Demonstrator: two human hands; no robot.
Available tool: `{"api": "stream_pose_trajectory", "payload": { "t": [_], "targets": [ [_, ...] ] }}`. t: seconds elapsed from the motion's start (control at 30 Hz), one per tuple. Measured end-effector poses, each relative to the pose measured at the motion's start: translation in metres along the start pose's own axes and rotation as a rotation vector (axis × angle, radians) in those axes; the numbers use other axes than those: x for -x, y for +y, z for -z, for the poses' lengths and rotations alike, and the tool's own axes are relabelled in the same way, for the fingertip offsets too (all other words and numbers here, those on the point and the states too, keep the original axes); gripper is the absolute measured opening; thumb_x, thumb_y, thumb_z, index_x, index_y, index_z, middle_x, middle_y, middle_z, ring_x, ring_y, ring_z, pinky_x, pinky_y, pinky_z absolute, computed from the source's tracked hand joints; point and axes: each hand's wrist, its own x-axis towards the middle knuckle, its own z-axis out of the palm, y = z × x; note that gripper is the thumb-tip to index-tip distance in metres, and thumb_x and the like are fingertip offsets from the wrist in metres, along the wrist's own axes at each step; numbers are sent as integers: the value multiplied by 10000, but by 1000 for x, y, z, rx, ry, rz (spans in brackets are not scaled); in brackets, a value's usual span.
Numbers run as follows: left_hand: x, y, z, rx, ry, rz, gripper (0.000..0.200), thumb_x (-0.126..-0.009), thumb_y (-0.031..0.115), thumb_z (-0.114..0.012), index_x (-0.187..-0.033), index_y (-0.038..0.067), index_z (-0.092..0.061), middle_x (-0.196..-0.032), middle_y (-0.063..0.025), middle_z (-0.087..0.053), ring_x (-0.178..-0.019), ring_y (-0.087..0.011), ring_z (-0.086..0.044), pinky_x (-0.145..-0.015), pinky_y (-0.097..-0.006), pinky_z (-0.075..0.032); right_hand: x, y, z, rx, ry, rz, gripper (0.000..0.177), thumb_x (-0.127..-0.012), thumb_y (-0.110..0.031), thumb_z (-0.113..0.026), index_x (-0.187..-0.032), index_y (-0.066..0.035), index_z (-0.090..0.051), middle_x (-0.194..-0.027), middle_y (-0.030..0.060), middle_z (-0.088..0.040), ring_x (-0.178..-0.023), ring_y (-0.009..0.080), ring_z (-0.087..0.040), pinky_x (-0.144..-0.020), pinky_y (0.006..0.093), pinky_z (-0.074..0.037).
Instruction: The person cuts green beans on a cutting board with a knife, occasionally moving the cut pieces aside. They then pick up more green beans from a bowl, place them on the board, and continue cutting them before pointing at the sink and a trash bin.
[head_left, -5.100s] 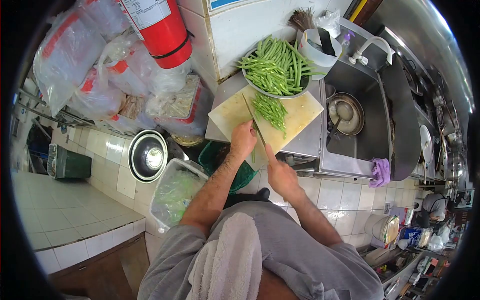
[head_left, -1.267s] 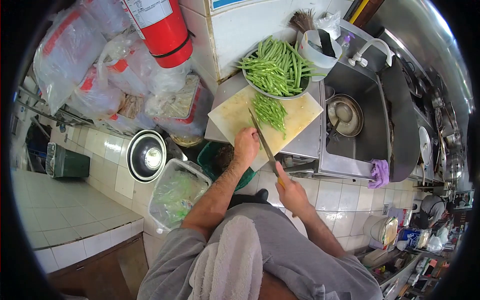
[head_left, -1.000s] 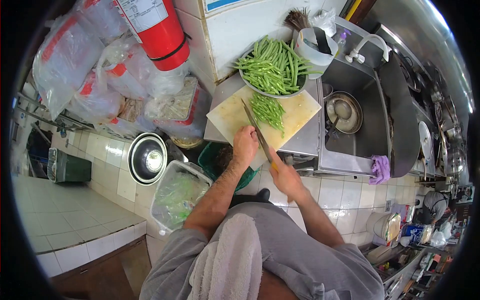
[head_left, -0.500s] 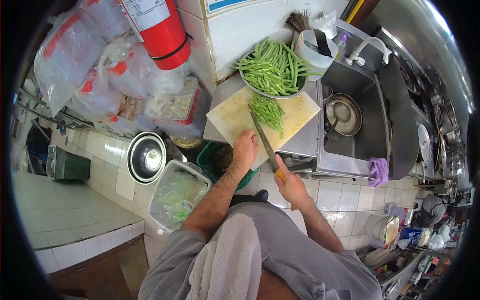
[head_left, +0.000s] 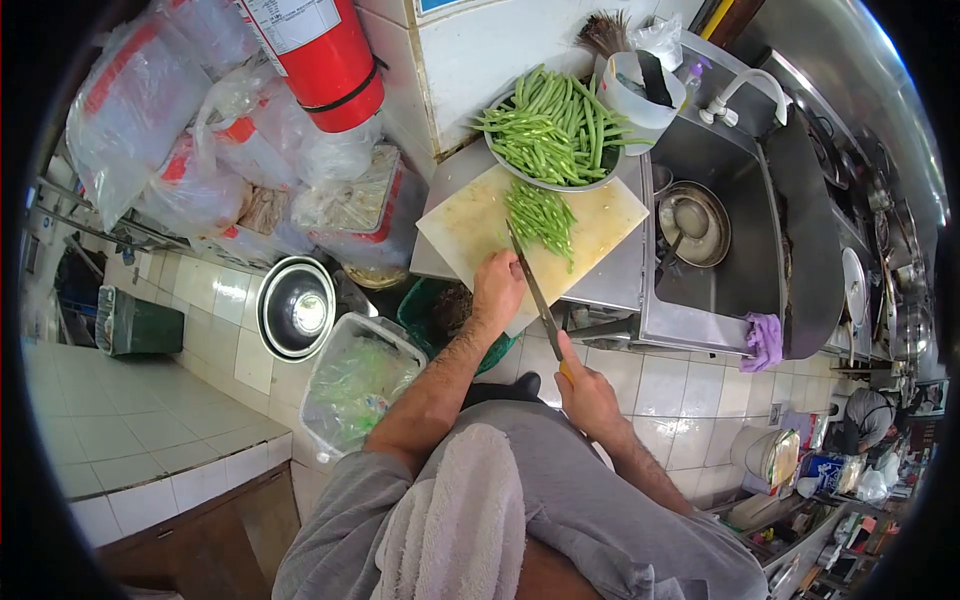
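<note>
Green beans [head_left: 540, 215] lying at one o'clock, the right hand [head_left: 588, 392] is gripping the knife [head_left: 530, 282], left hand [head_left: 497, 287] curling on the board [head_left: 460, 225], grasp unclear, best tucking clear of the blade.

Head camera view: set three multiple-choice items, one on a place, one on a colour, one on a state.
1. Where does the bowl of green beans stand?
A. On the floor
B. At the far edge of the cutting board
C. On a shelf

2. What colour is the cloth on the front edge of the sink?
A. Purple
B. Yellow
C. Black

3. How is the knife?
A. Lying flat, untouched
B. Held, blade over the board
C. Stuck in the bowl

Answers:
1 B: the bowl sits past the board, by the wall.
2 A: purple folds hang there.
3 B: the right hand grips its handle.
</note>
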Motion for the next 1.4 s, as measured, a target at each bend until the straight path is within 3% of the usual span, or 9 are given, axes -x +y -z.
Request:
{"api": "stream_pose_trajectory", "payload": {
  "t": [0.07, 0.13, 0.23, 0.43, 0.6, 0.77, 0.9, 1.17, 1.4],
  "targets": [
    [-2, -10, -3, 60, 17, -89, 43, -760, -12, -570, -801, -8, -582, -758, -191, -602, -747, -373, -595, -658, -430, -471, -18, -3, 0, -28, -1, 1, 683, -874, -133, -553, -1464, -164, -210, -757, 244, -627, -705, 427, -614, -640, 513, -487],
    [-2, -8, 1, 72, -27, -63, 41, -766, 3, -569, -805, -10, -573, -767, -196, -593, -759, -386, -586, -672, -450, -471, -51, -15, 3, 7, -51, -112, 652, -878, -135, -549, -1455, -206, -254, -789, 261, -623, -735, 457, -601, -675, 515, -473],
    [0, -6, -2, 92, -35, -36, 35, -765, 2, -575, -798, -9, -571, -765, -188, -596, -748, -378, -588, -666, -442, -472, -70, -14, 1, 6, 10, -57, 646, -881, -145, -544, -1453, -236, -258, -787, 264, -622, -720, 461, -598, -677, 513, -475],
    [0, -1, 0, 0, 38, -81, 49, -768, 9, -586, -809, -17, -591, -769, -184, -608, -727, -356, -604, -658, -413, -483, 10, 9, 21, -87, -77, -103, 654, -877, -153, -560, -1451, -250, -262, -776, 219, -640, -743, 422, -619, -678, 494, -486],
    [5, 10, 9, 2, -83, -77, 68, -771, 20, -585, -815, -25, -610, -782, -203, -610, -745, -360, -609, -670, -416, -486, -11, -1, 22, 61, -36, -123, 657, -880, -155, -565, -1451, -264, -259, -812, 214, -644, -730, 400, -627, -665, 470, -504],
    [10, -1, 1, 36, 16, -65, 68, -760, 16, -592, -811, -23, -614, -772, -188, -623, -741, -352, -616, -659, -408, -487, -10, 1, 15, -37, -14, -87, 634, -894, -154, -554, -1447, -272, -266, -859, 207, -645, -712, 403, -626, -657, 474, -513],
    [11, -1, -1, 26, 43, -63, 73, -757, 15, -593, -817, -22, -613, -764, -176, -624, -735, -349, -617, -654, -401, -485, 9, -5, 19, -79, -81, -143, 643, -889, -152, -565, -1450, -245, -267, -860, 217, -640, -708, 405, -626, -659, 473, -507],
    [11, 2, -1, 35, 23, -9, 77, -758, 25, -592, -817, -20, -612, -748, -179, -621, -733, -345, -617, -665, -407, -483, 23, 0, 9, 57, -63, -67, 696, -874, -149, -571, -1467, -180, -208, -788, 218, -635, -694, 400, -621, -636, 485, -499],
    [8, -1, -3, 82, -30, 39, 77, -772, 37, -589, -812, -24, -612, -738, -176, -621, -728, -342, -615, -673, -411, -485, -39, -6, 4, -20, -19, -74, 660, -874, -138, -557, -1454, -202, -250, -787, 241, -630, -729, 437, -609, -669, 500, -481]
  ]
}}
